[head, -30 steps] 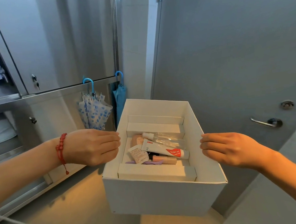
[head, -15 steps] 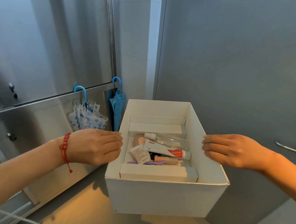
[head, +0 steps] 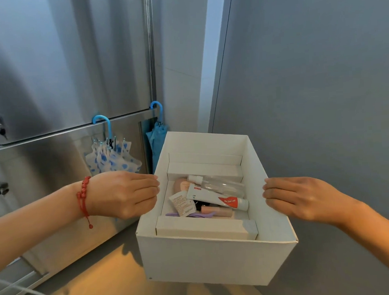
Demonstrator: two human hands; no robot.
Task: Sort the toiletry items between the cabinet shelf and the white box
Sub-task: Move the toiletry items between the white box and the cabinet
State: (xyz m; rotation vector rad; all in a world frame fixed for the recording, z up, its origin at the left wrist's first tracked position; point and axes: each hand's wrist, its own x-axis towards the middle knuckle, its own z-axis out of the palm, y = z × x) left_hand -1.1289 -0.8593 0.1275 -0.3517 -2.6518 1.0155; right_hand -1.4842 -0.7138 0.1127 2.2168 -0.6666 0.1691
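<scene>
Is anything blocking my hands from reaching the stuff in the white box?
Nothing visible. The white box is open on top, with the left hand and right hand at its side walls. The tube lies uppermost on the pile inside.

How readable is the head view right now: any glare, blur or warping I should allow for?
Head view: the white box and its white-and-red tube are sharp; both hands' skin looks orange-tinted, left hand, right hand; soft streaky reflections on the steel cabinet; wide-angle bowing of the door frame; small label print is unreadable.
</scene>
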